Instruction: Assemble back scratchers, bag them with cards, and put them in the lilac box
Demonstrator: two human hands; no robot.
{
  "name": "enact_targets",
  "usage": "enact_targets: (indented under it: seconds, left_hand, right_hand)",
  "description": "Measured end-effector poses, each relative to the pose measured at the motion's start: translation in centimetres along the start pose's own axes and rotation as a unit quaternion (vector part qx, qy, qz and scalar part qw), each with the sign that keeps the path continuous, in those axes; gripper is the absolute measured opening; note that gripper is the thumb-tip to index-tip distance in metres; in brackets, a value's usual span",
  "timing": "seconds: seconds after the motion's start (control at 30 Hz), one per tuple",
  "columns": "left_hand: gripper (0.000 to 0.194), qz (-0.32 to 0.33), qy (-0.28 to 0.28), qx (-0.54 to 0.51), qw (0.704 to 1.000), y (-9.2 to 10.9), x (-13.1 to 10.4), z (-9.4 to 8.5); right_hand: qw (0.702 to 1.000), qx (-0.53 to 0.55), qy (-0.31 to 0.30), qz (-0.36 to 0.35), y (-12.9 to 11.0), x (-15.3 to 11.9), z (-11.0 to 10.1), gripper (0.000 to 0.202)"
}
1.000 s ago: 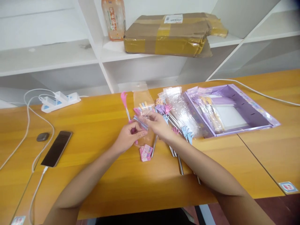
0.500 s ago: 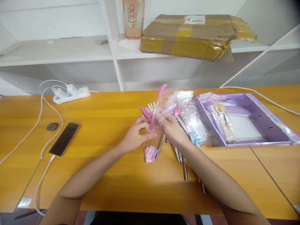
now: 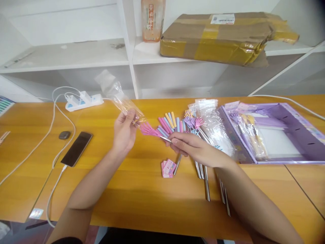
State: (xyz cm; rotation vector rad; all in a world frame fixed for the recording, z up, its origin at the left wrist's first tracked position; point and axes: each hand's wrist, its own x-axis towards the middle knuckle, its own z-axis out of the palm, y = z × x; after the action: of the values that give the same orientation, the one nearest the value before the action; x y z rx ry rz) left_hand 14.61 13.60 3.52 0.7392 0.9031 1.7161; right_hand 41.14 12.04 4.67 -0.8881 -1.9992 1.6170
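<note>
In my left hand (image 3: 125, 130) a clear plastic bag (image 3: 119, 98) is pinched near its mouth, its body stretching up and to the left. My right hand (image 3: 186, 144) grips the metal shaft of a pink back scratcher (image 3: 149, 129). The scratcher's claw-shaped head points left and sits at the bag's mouth; whether its tips are inside, I cannot tell. Behind my right hand lie several pink, blue and yellow handles (image 3: 167, 122) and more back scratchers (image 3: 194, 122) with metal shafts. Small pink cards (image 3: 168, 168) rest on the table just below my right hand.
A stack of clear bags (image 3: 212, 118) lies beside a purple box (image 3: 299, 135) holding bagged back scratchers. At left are a phone (image 3: 77, 149), a small dark object (image 3: 64, 135), a power strip (image 3: 85, 101) and cables. A taped carton (image 3: 218, 37) and a bottle (image 3: 152, 20) stand on the shelf.
My hands have moved apart. My left hand has gone left with the clear bag, and my right hand now points the pink scratcher head leftward at it. The view has shifted slightly.
</note>
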Motion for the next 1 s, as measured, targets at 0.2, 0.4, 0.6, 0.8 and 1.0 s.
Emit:
enact_targets:
  seconds: [0.2,0.4,0.6,0.8,1.0]
  left_hand:
    - [0.028,-0.037,-0.001,-0.013,0.999,0.3,-0.5,0.3]
    - [0.031,-0.057,-0.005,-0.006,0.998,0.1,-0.9,0.6]
    - [0.035,-0.086,-0.042,0.007,0.995,-1.4,-2.9,1.6]
    - [0.035,-0.136,-0.072,0.013,0.988,-3.3,-4.0,2.0]
    - [0.027,-0.059,-0.009,-0.004,0.998,-1.2,-0.8,0.5]
  right_hand:
    - [0.999,-0.014,0.05,-0.005,0.1,1.1,0.8,0.046]
    - [0.996,-0.053,0.069,-0.015,-0.1,0.9,0.6,0.044]
    - [0.993,-0.008,0.118,-0.018,1.6,1.4,1.5,0.039]
    - [0.988,0.068,0.141,-0.015,2.1,1.9,2.6,0.052]
    - [0.995,0.094,0.031,-0.005,-0.2,0.5,0.4,0.045]
